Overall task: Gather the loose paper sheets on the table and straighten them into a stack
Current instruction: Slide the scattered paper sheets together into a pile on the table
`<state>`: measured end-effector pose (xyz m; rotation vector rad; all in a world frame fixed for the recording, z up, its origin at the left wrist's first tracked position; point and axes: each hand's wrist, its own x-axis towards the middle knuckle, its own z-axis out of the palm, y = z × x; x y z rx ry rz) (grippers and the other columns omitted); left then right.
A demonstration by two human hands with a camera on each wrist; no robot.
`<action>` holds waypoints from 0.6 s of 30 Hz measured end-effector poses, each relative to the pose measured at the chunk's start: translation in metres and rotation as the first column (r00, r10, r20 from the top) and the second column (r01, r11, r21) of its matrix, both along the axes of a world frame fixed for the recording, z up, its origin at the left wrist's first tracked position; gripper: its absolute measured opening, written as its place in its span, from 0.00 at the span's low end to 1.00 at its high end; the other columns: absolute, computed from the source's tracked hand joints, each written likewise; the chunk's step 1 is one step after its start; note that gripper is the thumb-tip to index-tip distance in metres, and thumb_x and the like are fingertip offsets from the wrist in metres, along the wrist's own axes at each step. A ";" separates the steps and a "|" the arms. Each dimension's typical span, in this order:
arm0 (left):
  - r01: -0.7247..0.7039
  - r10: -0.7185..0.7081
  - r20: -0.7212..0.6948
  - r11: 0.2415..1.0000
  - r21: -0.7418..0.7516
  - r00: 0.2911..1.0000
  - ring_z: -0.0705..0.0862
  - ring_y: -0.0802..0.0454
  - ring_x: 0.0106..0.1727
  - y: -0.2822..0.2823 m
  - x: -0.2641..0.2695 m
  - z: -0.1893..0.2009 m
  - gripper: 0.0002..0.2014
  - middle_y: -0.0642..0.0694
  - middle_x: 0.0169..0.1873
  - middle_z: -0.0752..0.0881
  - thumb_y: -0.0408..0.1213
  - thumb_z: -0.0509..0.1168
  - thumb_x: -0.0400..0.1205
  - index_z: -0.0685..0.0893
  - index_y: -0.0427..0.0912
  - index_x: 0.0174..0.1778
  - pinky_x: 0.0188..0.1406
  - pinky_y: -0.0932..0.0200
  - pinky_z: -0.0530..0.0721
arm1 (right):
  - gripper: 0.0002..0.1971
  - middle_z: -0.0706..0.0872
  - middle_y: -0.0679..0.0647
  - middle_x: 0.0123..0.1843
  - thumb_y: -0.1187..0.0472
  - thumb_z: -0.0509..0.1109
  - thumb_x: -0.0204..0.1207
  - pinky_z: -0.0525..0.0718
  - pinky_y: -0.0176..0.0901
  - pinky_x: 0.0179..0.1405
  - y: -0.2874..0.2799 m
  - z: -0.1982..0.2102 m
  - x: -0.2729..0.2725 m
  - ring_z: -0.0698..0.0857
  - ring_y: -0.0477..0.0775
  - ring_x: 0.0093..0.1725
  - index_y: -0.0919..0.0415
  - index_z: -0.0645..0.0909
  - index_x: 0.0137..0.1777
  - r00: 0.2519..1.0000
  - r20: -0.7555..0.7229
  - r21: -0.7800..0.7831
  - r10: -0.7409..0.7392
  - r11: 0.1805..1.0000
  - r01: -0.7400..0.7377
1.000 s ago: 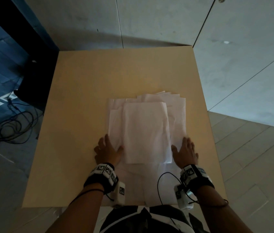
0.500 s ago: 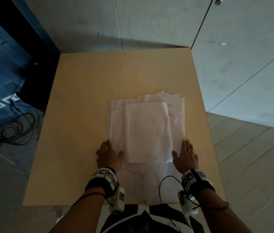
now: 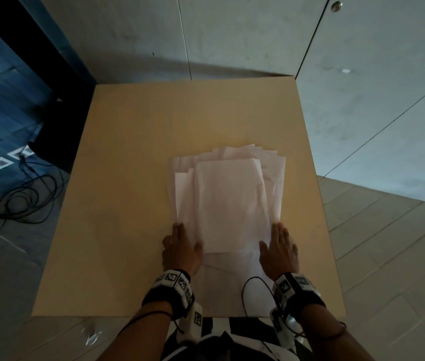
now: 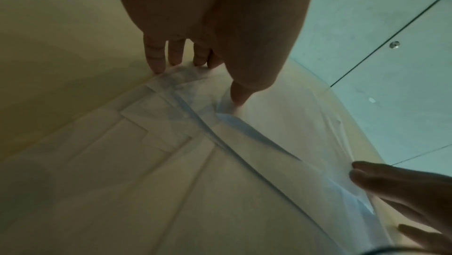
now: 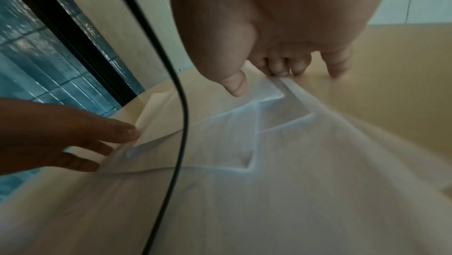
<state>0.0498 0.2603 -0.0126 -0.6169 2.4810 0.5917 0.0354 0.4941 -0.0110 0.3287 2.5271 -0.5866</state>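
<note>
Where fingers [image 3: 180, 231] flank, paper sheets [image 3: 228, 201] between

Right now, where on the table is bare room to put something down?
The table is bare between the paper sheets and its far edge, and along its left side beside the left hand. A narrower strip runs right of the right hand. The near middle is crowded.

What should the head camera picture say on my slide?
Two hands squeeze messy paper sheets together on a table.
</note>
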 end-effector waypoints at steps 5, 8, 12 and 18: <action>-0.074 0.074 -0.003 0.997 0.034 0.997 0.53 0.36 0.80 -0.006 -0.007 0.003 0.38 0.47 0.84 0.49 0.54 0.57 0.82 0.46 0.46 0.84 0.77 0.41 0.62 | 0.34 0.47 0.53 0.87 0.49 0.53 0.84 0.48 0.62 0.84 0.010 0.009 -0.012 0.47 0.55 0.86 0.57 0.43 0.85 1.000 0.020 -0.042 -0.020 0.999 0.021; -0.084 0.084 0.010 0.996 0.004 0.996 0.53 0.35 0.80 -0.013 -0.014 0.001 0.38 0.47 0.84 0.47 0.54 0.57 0.83 0.45 0.45 0.83 0.77 0.41 0.61 | 0.35 0.42 0.53 0.87 0.48 0.51 0.85 0.46 0.61 0.84 0.021 0.006 -0.019 0.43 0.55 0.86 0.57 0.39 0.85 0.999 0.044 -0.045 -0.002 0.999 0.004; -0.010 0.010 0.014 1.000 0.026 1.000 0.54 0.38 0.79 0.005 -0.011 0.000 0.38 0.49 0.84 0.50 0.53 0.56 0.83 0.46 0.45 0.83 0.76 0.42 0.64 | 0.33 0.45 0.54 0.87 0.51 0.53 0.84 0.49 0.61 0.84 0.014 0.004 -0.012 0.46 0.56 0.86 0.57 0.42 0.85 0.998 0.008 -0.055 0.057 0.997 -0.056; -0.080 0.080 0.012 0.995 0.054 0.997 0.56 0.36 0.79 -0.010 -0.017 0.002 0.39 0.45 0.83 0.54 0.55 0.59 0.81 0.48 0.46 0.83 0.77 0.41 0.62 | 0.31 0.49 0.52 0.87 0.50 0.53 0.85 0.49 0.62 0.84 0.021 0.008 -0.017 0.47 0.56 0.86 0.55 0.46 0.84 0.999 0.047 -0.080 -0.011 0.997 0.014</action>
